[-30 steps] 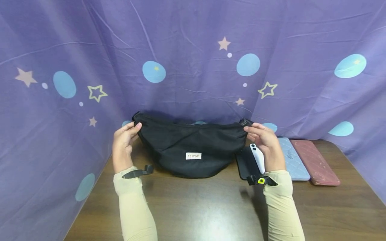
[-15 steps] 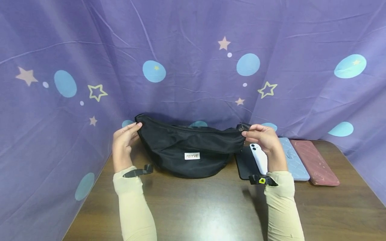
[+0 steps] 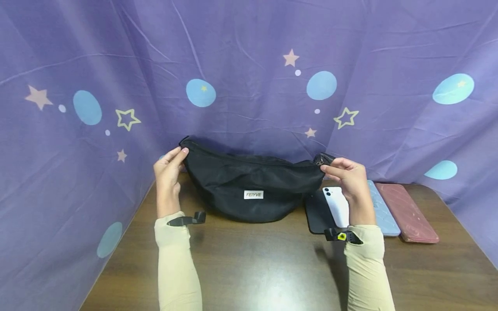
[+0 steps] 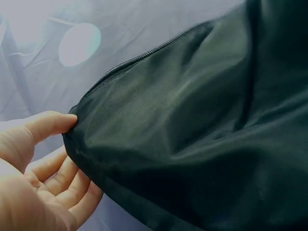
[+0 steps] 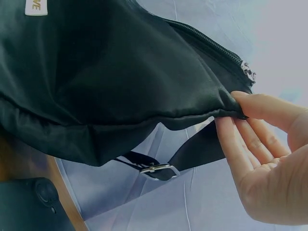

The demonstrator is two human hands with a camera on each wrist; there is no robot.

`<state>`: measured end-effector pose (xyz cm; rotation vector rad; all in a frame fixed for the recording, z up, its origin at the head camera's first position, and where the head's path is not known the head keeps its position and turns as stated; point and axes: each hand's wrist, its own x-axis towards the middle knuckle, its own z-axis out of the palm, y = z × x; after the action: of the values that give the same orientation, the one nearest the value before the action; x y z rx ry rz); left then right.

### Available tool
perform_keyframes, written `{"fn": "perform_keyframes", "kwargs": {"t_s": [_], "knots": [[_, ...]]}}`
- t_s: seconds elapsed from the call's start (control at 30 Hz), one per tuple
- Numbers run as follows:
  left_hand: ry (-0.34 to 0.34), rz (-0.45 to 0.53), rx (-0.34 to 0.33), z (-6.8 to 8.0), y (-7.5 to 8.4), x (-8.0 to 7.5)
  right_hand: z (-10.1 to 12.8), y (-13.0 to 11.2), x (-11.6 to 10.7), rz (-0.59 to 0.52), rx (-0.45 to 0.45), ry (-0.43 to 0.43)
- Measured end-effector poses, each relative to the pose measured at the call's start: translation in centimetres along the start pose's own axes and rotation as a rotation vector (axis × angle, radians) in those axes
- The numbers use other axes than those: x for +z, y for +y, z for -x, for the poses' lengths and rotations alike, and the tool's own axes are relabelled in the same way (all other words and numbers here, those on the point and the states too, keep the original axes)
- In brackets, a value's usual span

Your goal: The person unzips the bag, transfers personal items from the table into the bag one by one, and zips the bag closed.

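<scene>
Head view: left hand (image 3: 167, 170) pinches black waist bag (image 3: 249, 183) at its left end, right hand (image 3: 348, 177) pinches right end w/ thumb & fingers. Bag's bottom rests on table (image 3: 253, 268); phones (image 3: 338, 207) lie beside right wrist.

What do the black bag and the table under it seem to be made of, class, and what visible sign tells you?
Black bag: probably woven synthetic fabric, matte with a faint sheen; it creases softly where the left hand and right hand pinch its ends. Table: wood or wood-look laminate, smooth; brown grain streaks and a glossy reflection.

Head overview; close wrist views of bag (image 3: 249, 185)
</scene>
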<state>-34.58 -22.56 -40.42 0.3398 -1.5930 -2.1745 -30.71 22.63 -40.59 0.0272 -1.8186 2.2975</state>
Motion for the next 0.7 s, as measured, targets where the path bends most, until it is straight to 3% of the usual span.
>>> {"fn": "perform_keyframes", "kwargs": {"t_s": [0.3, 0.4, 0.5, 0.6, 0.7], "knots": [[0.052, -0.108, -0.094, 0.4, -0.1, 0.3, -0.1, 0.1, 0.3, 0.086, 0.023, 0.01], [0.096, -0.17, -0.013, 1.2, 0.6, 1.0, -0.1, 0.0, 0.3, 0.114, 0.005, 0.023], [0.113, -0.208, 0.131, 2.8, 2.0, 2.4, -0.2, -0.1, 0.4, 0.132, -0.016, 0.023], [0.023, -0.209, 0.253, 5.5, 3.4, 4.8, -0.2, -0.2, 0.7, 0.167, -0.027, 0.02], [-0.203, -0.186, 0.297, 8.3, 3.7, 8.1, -0.1, -0.3, 1.0, 0.193, -0.027, 0.016]]}}
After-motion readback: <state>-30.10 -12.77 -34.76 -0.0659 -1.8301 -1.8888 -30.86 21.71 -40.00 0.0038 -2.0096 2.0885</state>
